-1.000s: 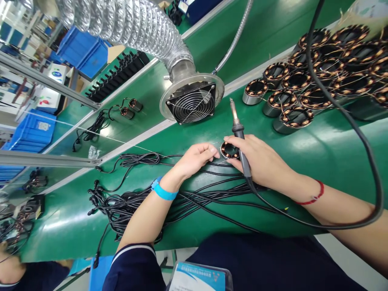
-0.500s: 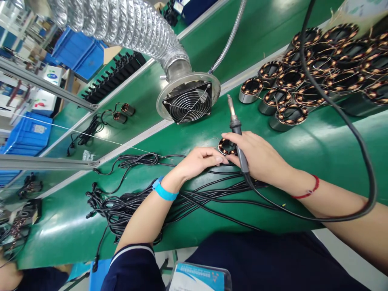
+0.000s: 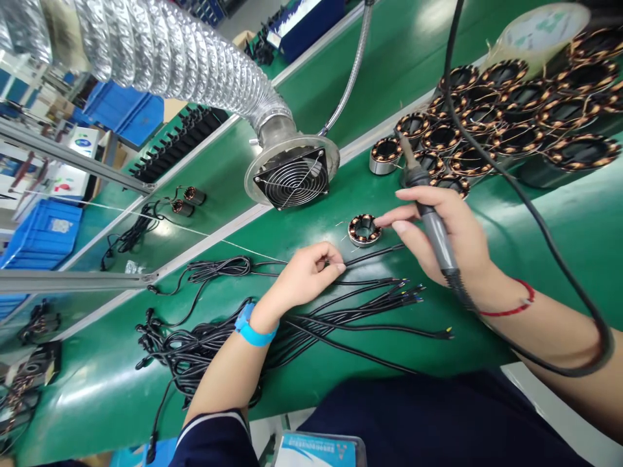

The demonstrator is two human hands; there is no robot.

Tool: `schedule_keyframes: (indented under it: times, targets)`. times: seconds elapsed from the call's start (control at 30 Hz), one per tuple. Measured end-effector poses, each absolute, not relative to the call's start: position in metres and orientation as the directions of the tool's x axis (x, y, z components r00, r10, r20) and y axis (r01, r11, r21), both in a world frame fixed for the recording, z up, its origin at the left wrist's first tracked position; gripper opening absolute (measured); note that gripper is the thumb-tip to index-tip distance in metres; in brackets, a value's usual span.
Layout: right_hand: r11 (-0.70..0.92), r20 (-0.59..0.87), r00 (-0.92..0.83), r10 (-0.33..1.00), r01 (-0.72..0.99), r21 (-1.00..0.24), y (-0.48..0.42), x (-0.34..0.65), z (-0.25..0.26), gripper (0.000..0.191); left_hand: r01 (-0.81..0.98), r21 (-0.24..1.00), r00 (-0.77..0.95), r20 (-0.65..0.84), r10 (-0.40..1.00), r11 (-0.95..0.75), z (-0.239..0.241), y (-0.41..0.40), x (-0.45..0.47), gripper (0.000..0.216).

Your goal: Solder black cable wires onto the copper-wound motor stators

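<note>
My right hand (image 3: 452,233) is closed around the grey handle of a soldering iron (image 3: 435,230), whose tip points up and left, away from me. A fingertip of this hand reaches the right edge of a small copper-wound stator (image 3: 365,231), which stands upright on the green bench with thin wire ends sticking out at its left. My left hand (image 3: 311,275) has its thumb and fingers pinched together on a black cable (image 3: 374,255) just in front of the stator. More black cables (image 3: 350,299) with stripped coloured ends lie below, partly behind my left wrist.
A round fume extractor fan (image 3: 294,178) on a silver duct (image 3: 195,58) hangs above the bench. Many stators (image 3: 516,137) crowd the right side, by a roll of clear tape (image 3: 540,39). The iron's cord (image 3: 525,201) loops over my right arm. Coiled cables (image 3: 195,337) lie left.
My right hand has moved right with the soldering iron and its fingers have loosened from the stator. My left hand has drawn slightly left and toward me, away from the stator.
</note>
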State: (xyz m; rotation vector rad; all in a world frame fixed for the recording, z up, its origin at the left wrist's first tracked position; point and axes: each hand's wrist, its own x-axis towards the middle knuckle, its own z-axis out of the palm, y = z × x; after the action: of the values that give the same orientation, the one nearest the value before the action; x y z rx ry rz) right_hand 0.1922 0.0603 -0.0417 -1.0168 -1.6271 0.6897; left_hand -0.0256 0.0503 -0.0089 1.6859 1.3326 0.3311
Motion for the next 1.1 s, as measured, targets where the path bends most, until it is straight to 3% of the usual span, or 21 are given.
schedule_keyframes:
  times: [0.13, 0.47, 0.8, 1.0, 1.1]
  targets:
    - [0.369, 0.369, 0.021, 0.929, -0.003, -0.929, 0.059, 0.189, -0.04, 0.022, 0.423, 0.888, 0.336, -0.341, 0.878, 0.182, -0.008, 0.053, -0.036, 0.02]
    - [0.267, 0.282, -0.027, 0.959, -0.24, -0.933, 0.063, 0.191, -0.041, 0.038, 0.323, 0.909, 0.281, -0.356, 0.891, 0.262, -0.01, 0.056, -0.032, 0.023]
    - [0.255, 0.275, -0.074, 0.959, -0.208, -0.944, 0.063, 0.19, -0.041, 0.042, 0.331, 0.913, 0.268, -0.333, 0.904, 0.238, -0.02, 0.052, -0.026, 0.021]
    - [-0.021, 0.081, -0.299, 0.951, -0.326, -0.945, 0.058, 0.18, -0.039, 0.037, -0.056, 0.94, 0.223, -0.317, 0.922, 0.336, -0.018, 0.049, -0.01, 0.028]
    - [-0.028, 0.075, -0.362, 0.929, -0.272, -0.962, 0.051, 0.173, -0.039, 0.042, -0.126, 0.927, 0.255, -0.315, 0.914, 0.354, -0.017, 0.045, -0.002, 0.031]
